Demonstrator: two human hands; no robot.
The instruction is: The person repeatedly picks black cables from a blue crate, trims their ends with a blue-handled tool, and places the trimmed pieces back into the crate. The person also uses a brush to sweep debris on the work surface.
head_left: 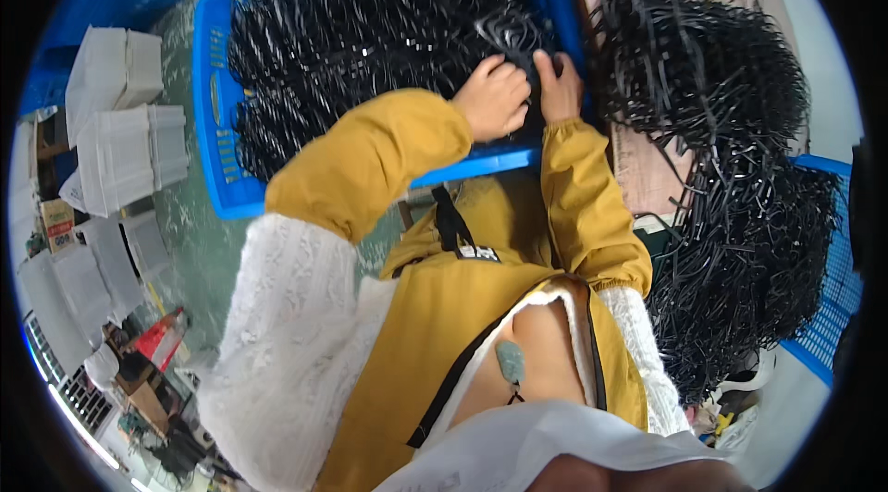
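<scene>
A blue plastic crate (pixel 215 94) ahead of me is filled with black plastic frame-like parts (pixel 370 30). Both my hands reach over its near rim. My left hand (pixel 492 96) is closed around one black part (pixel 511 34) at the crate's near right corner. My right hand (pixel 559 85) grips the same part from the right side. Yellow sleeve covers over white knit sleeves cover both forearms.
A big loose heap of the same black parts (pixel 731 159) lies to the right on a wooden surface (pixel 638 159), spilling over another blue crate (pixel 832 298). Stacks of white boxes (pixel 120 122) stand on the green floor at left.
</scene>
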